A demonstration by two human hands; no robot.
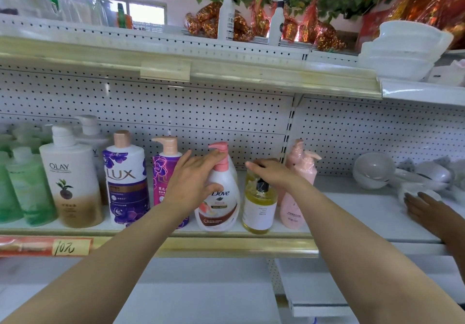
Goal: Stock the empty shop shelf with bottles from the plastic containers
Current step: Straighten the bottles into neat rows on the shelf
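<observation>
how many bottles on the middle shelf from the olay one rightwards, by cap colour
White pump: 2, the Olay bottle and one behind it
Pink cap or pump: 5, Lux bottle, magenta bottle, Dove bottle, two pale pink bottles
Black pump: 1, yellow bottle
Total: 8

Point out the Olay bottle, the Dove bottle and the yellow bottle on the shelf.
Olay bottle (70, 172): head view, on its white upper body.
Dove bottle (221, 205): head view, on its front label.
yellow bottle (259, 210): head view, on its white label.
</observation>
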